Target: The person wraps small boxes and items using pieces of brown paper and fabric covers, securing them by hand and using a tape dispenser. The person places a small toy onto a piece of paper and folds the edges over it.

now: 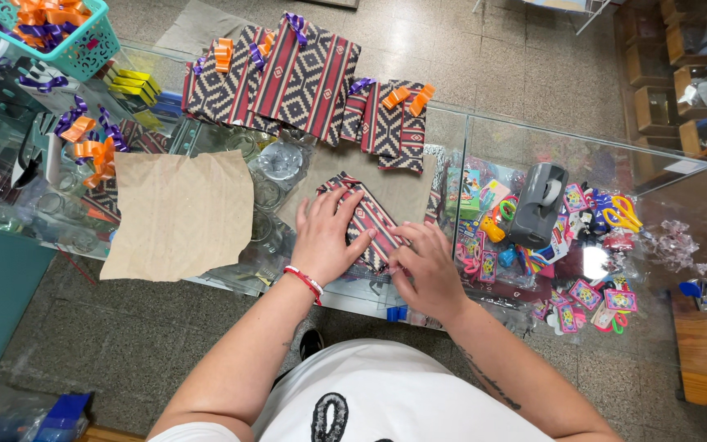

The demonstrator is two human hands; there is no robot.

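A glass table (484,131) with a see-through top carries everything. Well left of the fingers lies a crumpled sheet of brown paper (182,214), matte and roughly square. Beyond the fingertips sit finished parcels (300,78), flat rectangles in red, black and white zigzag paper with curly ribbon bows. Under the hands lies a small parcel (363,219) in the same paper: the left hand (327,237) presses it flat with fingers spread, while the right hand (427,266) pinches its near edge.
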